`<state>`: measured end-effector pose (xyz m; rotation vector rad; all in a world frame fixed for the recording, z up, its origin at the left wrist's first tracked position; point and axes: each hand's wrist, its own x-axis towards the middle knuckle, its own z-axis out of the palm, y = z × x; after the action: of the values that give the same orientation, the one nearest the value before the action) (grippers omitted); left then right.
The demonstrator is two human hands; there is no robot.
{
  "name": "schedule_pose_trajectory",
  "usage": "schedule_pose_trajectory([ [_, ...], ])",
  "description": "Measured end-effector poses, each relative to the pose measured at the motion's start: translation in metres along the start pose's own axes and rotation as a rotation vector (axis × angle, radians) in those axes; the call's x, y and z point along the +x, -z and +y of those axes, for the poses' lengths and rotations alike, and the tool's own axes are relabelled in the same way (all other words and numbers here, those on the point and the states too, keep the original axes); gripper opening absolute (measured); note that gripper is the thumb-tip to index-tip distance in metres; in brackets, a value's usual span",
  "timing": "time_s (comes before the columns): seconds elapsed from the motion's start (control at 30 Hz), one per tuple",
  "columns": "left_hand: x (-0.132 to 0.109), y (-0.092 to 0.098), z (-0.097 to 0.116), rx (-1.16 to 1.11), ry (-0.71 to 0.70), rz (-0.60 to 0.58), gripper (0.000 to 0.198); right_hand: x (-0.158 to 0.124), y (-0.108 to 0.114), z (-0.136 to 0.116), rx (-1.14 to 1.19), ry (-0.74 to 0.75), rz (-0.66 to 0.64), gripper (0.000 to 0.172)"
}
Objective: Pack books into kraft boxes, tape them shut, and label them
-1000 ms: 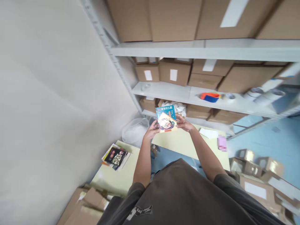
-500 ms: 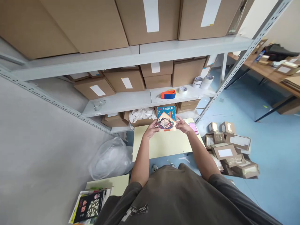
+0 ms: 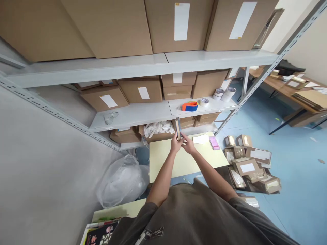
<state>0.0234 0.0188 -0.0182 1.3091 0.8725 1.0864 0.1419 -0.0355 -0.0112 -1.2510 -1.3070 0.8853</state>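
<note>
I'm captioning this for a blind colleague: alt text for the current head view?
A person's left hand holds a book edge-on at a pale yellow table, the right hand at its lower end. Beyond are gray shelves with cardboard boxes and tape rolls; more boxes are piled on the blue floor to the right.

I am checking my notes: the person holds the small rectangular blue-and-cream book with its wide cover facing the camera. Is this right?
Not quite: in the head view, the small rectangular blue-and-cream book has a narrow edge facing the camera, not its wide cover.
</note>
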Motion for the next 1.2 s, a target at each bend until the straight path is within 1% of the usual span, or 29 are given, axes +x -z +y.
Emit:
schedule_pose_trajectory([
  [0.07,0.001,0.024,0.005,-0.094,0.035,-0.002,0.1,-0.002,-0.003,-0.001,-0.033,0.011,-0.038,0.076],
  [0.1,0.002,0.038,0.009,-0.149,0.054,-0.033,0.101,-0.002,-0.001,-0.002,-0.042,0.004,-0.024,0.076],
  [0.2,0.004,0.076,0.019,-0.298,0.128,-0.181,0.108,0.003,0.019,-0.007,0.018,-0.103,0.097,0.082],
  [0.23,0.004,0.087,0.022,-0.331,0.147,-0.228,0.109,0.005,0.026,-0.009,0.079,-0.154,0.103,0.084],
  [0.27,0.004,0.096,0.024,-0.352,0.162,-0.261,0.11,0.007,0.033,-0.012,0.158,-0.199,0.067,0.087],
  [0.3,0.003,0.103,0.026,-0.355,0.176,-0.278,0.11,0.009,0.039,-0.015,0.241,-0.235,-0.001,0.088],
  [0.37,0.002,0.114,0.027,-0.316,0.212,-0.292,0.108,0.01,0.047,-0.021,0.379,-0.287,-0.156,0.088],
  [0.43,0.001,0.12,0.027,-0.262,0.257,-0.336,0.107,0.007,0.051,-0.026,0.458,-0.335,-0.251,0.085],
  [0.5,0.0,0.123,0.024,-0.237,0.278,-0.41,0.107,0.003,0.053,-0.028,0.499,-0.373,-0.275,0.082],
  [0.57,0.001,0.124,0.02,-0.239,0.269,-0.456,0.108,-0.001,0.058,-0.028,0.514,-0.388,-0.269,0.083],
  [0.63,0.003,0.12,0.016,-0.223,0.249,-0.438,0.108,-0.003,0.066,-0.028,0.498,-0.383,-0.256,0.086],
  [0.67,0.004,0.116,0.014,-0.196,0.233,-0.391,0.107,-0.003,0.071,-0.028,0.479,-0.375,-0.245,0.088],
  [0.73,0.007,0.101,0.012,-0.093,0.182,-0.24,0.099,-0.002,0.081,-0.029,0.421,-0.338,-0.213,0.09],
  [0.77,0.008,0.089,0.012,-0.032,0.148,-0.167,0.092,0.0,0.085,-0.031,0.384,-0.308,-0.193,0.091],
  [0.8,0.008,0.075,0.012,0.021,0.113,-0.121,0.085,0.001,0.087,-0.032,0.342,-0.27,-0.172,0.091],
  [0.83,0.008,0.058,0.013,0.059,0.075,-0.103,0.079,0.002,0.088,-0.034,0.293,-0.226,-0.155,0.092],
  [0.87,0.006,0.04,0.013,0.077,0.041,-0.129,0.076,0.003,0.086,-0.035,0.241,-0.176,-0.144,0.093],
  [0.9,0.005,0.021,0.013,0.079,0.002,-0.16,0.079,0.003,0.084,-0.036,0.19,-0.125,-0.14,0.093],
  [0.97,0.002,-0.013,0.013,0.068,-0.095,-0.149,0.092,0.002,0.076,-0.034,0.113,-0.034,-0.161,0.091],
  [1.0,0.001,-0.025,0.013,0.057,-0.111,-0.128,0.096,0.002,0.073,-0.033,0.092,-0.002,-0.192,0.09],
  [1.03,0.001,-0.033,0.014,0.044,-0.103,-0.109,0.1,0.001,0.071,-0.031,0.081,0.021,-0.231,0.089],
  [1.07,0.002,-0.036,0.014,0.026,-0.082,-0.091,0.103,0.001,0.072,-0.028,0.072,0.038,-0.265,0.087],
  [1.1,0.003,-0.036,0.016,0.0,-0.05,-0.077,0.106,0.001,0.075,-0.026,0.059,0.049,-0.278,0.085],
  [1.13,0.005,-0.032,0.018,-0.035,-0.019,-0.069,0.109,0.002,0.081,-0.023,0.04,0.051,-0.254,0.083],
  [1.2,0.008,-0.019,0.023,-0.129,0.027,-0.075,0.113,0.007,0.097,-0.019,-0.003,0.02,-0.102,0.08],
])
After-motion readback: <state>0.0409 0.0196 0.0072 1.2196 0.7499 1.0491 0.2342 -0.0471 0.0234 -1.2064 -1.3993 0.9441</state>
